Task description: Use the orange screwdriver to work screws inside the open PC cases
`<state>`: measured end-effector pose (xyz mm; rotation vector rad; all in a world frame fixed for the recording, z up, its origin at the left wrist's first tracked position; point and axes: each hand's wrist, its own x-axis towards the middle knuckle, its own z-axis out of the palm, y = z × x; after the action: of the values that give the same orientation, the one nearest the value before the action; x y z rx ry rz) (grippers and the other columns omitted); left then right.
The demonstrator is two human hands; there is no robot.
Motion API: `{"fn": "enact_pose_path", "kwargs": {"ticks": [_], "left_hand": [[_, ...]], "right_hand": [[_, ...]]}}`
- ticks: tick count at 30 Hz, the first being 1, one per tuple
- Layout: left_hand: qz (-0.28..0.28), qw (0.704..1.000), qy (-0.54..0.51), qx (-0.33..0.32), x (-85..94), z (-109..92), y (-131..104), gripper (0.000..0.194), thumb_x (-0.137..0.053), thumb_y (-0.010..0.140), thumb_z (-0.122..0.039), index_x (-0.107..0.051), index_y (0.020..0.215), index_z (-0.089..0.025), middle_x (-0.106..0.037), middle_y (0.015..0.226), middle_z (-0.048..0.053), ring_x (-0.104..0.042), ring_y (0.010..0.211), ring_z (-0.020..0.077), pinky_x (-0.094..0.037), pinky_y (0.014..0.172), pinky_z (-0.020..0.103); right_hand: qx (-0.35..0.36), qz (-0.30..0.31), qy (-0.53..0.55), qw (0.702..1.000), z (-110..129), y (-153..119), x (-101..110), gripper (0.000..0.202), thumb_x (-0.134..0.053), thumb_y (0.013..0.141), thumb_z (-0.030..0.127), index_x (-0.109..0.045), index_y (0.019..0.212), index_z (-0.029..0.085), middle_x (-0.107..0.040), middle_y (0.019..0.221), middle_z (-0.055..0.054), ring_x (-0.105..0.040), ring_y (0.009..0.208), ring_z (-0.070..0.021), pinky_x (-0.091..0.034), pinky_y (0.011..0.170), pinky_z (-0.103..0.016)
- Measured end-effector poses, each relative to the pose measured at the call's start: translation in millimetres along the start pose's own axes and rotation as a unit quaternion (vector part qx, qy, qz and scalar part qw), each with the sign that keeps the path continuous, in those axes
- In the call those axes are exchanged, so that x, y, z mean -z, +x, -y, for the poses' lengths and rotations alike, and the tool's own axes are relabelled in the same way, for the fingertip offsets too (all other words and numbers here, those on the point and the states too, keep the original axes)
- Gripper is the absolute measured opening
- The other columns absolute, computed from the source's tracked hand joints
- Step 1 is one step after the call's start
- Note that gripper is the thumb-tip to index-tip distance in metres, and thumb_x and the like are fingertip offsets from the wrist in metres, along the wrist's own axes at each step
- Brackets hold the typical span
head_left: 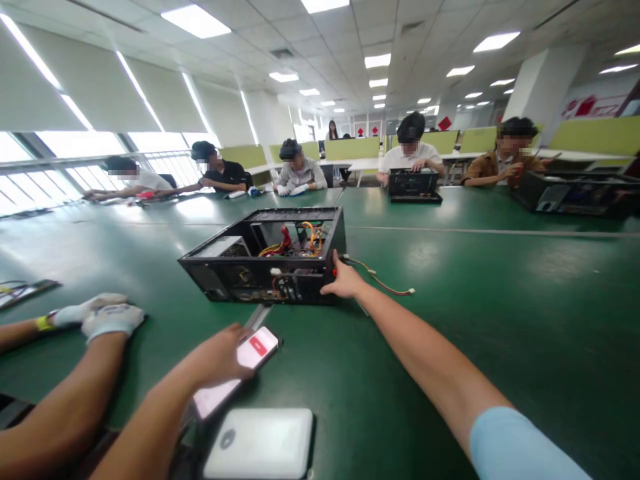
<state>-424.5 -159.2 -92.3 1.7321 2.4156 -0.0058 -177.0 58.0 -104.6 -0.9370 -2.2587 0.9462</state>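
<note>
An open black computer case (305, 283) lies on the green table in front of me, with red, orange and yellow cables (313, 237) inside. My right hand (345, 277) grips its near right corner, thumb on the front; the other fingers are partly hidden behind the edge. To the left, my left hand (225, 357) is closed around a smartphone (215, 398) whose lit screen shows a red patch. Right below the phone lies a white, rounded slab-like device (270, 447). From beside the case's right end, a thin cable (383, 280) with a white connector trails over the table.
At my left, another person's gloved hands (113, 317) rest on the table (480, 307). A flat part with wires (25, 293) lies beyond them. Several people sit along the far side, with another computer case (413, 187) at the back and one more (575, 193) at far right.
</note>
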Motion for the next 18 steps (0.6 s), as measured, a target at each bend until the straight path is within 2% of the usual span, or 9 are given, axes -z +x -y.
{"fn": "enact_pose_path", "kwargs": {"ticks": [2, 5, 7, 9, 10, 12, 14, 15, 18], "left_hand": [[0.033, 0.999, 0.015, -0.019, 1.9, -8.2, 4.0, 0.074, -0.074, 0.055, -0.033, -0.062, 0.127, -0.02, -0.069, 0.123, 0.012, -0.068, 0.105, 0.0326, -0.054, 0.09, 0.036], [0.026, 0.999, 0.03, -0.004, 4.2, -8.8, 5.1, 0.1, -0.077, 0.052, -0.039, -0.044, 0.144, -0.016, -0.057, 0.139, 0.017, -0.059, 0.121, 0.0356, -0.049, 0.1, 0.04], [0.05, 0.997, 0.034, 0.037, 4.3, -5.2, 4.3, 0.109, -0.081, 0.048, -0.042, -0.041, 0.145, -0.011, -0.057, 0.139, 0.02, -0.059, 0.121, 0.0374, -0.048, 0.1, 0.041], [0.077, 0.995, 0.018, 0.057, 3.6, -2.3, 3.7, 0.102, -0.08, 0.05, -0.038, -0.045, 0.142, -0.011, -0.063, 0.131, 0.019, -0.063, 0.115, 0.0361, -0.049, 0.098, 0.039], [0.079, 0.995, 0.011, 0.053, 3.0, -1.8, 3.6, 0.099, -0.079, 0.051, -0.036, -0.047, 0.142, -0.012, -0.065, 0.129, 0.018, -0.064, 0.115, 0.0356, -0.049, 0.099, 0.039], [0.072, 0.997, 0.001, 0.032, 1.1, -4.0, 3.1, 0.099, -0.079, 0.052, -0.031, -0.045, 0.143, -0.014, -0.062, 0.135, 0.017, -0.061, 0.12, 0.035, -0.047, 0.102, 0.038], [0.068, 0.998, -0.004, 0.005, -1.9, -11.2, 1.5, 0.103, -0.078, 0.05, -0.025, -0.042, 0.147, -0.015, -0.055, 0.145, 0.016, -0.055, 0.129, 0.0347, -0.044, 0.108, 0.038], [0.074, 0.997, -0.008, -0.01, -3.7, -16.8, 0.0, 0.104, -0.077, 0.05, -0.022, -0.042, 0.147, -0.015, -0.052, 0.148, 0.015, -0.053, 0.132, 0.0343, -0.042, 0.11, 0.038], [0.103, 0.992, -0.024, -0.068, -9.0, -38.1, -7.1, 0.104, -0.075, 0.05, -0.019, -0.042, 0.148, -0.016, -0.045, 0.153, 0.013, -0.045, 0.139, 0.0337, -0.036, 0.116, 0.038]], "right_hand": [[0.011, 0.011, -0.01, 1.0, 26.8, 22.4, -23.9, 0.07, -0.071, 0.083, 0.035, -0.042, 0.141, 0.008, -0.067, 0.125, -0.013, -0.063, 0.116, -0.023, -0.049, 0.096, -0.03], [0.015, 0.048, -0.022, 0.998, 55.2, 51.4, -53.5, 0.049, -0.065, 0.092, 0.033, -0.051, 0.134, 0.013, -0.065, 0.123, -0.01, -0.064, 0.109, -0.0231, -0.053, 0.092, -0.037], [0.014, 0.082, -0.03, 0.996, 59.3, 63.1, -66.1, 0.038, -0.062, 0.095, 0.034, -0.056, 0.128, 0.016, -0.062, 0.125, -0.01, -0.064, 0.106, -0.0237, -0.055, 0.088, -0.043], [0.017, 0.105, -0.034, 0.994, 49.0, 63.7, -69.9, 0.033, -0.06, 0.096, 0.035, -0.059, 0.124, 0.017, -0.06, 0.126, -0.01, -0.063, 0.105, -0.0233, -0.056, 0.087, -0.045], [0.018, 0.109, -0.034, 0.993, 39.2, 59.0, -67.5, 0.038, -0.062, 0.095, 0.035, -0.057, 0.128, 0.017, -0.06, 0.126, -0.01, -0.063, 0.107, -0.0241, -0.055, 0.089, -0.045], [0.014, 0.101, -0.031, 0.994, 13.7, 40.0, -52.4, 0.068, -0.074, 0.085, 0.038, -0.045, 0.143, 0.021, -0.062, 0.128, -0.011, -0.062, 0.113, -0.0276, -0.052, 0.094, -0.045], [-0.002, 0.076, -0.025, 0.997, -14.1, 10.8, -25.1, 0.11, -0.085, 0.071, 0.038, -0.018, 0.157, 0.026, -0.064, 0.132, -0.013, -0.062, 0.118, -0.0305, -0.048, 0.1, -0.045], [-0.012, 0.058, -0.021, 0.998, -27.3, -6.4, -8.4, 0.123, -0.087, 0.068, 0.037, -0.006, 0.159, 0.027, -0.064, 0.133, -0.013, -0.062, 0.12, -0.0305, -0.046, 0.101, -0.044], [-0.039, 0.002, -0.011, 0.999, -61.1, -63.6, 44.7, 0.126, -0.084, 0.071, 0.035, 0.007, 0.159, 0.027, -0.062, 0.136, -0.014, -0.062, 0.121, -0.0274, -0.044, 0.103, -0.042]]}}
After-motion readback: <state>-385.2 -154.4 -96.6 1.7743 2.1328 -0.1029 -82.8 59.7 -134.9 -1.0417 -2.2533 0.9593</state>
